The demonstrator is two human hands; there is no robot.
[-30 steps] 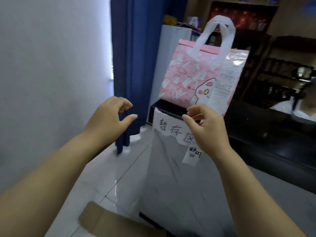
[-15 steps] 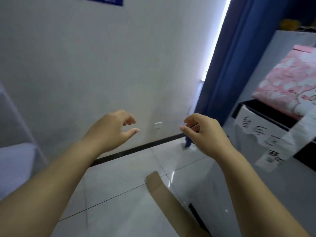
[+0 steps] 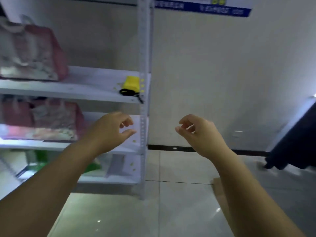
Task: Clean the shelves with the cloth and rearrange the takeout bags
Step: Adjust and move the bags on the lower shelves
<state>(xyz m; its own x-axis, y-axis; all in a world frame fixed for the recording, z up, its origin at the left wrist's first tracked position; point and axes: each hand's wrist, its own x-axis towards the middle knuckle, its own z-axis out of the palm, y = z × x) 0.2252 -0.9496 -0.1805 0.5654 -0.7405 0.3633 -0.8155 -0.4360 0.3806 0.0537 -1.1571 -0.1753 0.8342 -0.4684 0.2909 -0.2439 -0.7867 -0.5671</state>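
A white metal shelf unit (image 3: 143, 48) fills the left half of the view. A pink takeout bag (image 3: 34, 53) stands on an upper shelf, and another pink bag (image 3: 51, 120) sits on the shelf below. Something green (image 3: 42, 161) lies on the lowest shelf. My left hand (image 3: 111, 130) hovers in front of the middle shelf, fingers loosely curled, holding nothing. My right hand (image 3: 200, 132) hangs in the air right of the shelf post, also loosely curled and empty. No cloth is in view.
A yellow object with a black cord (image 3: 130, 86) sits at the right end of the upper shelf. A pale wall with a blue-edged poster (image 3: 205, 6) lies behind. Tiled floor (image 3: 171, 211) spreads below, with a dark curtain (image 3: 294, 147) at the right.
My view has swung left from the pink bag on the dark counter to the shelf unit. Both hands stayed raised and empty throughout.
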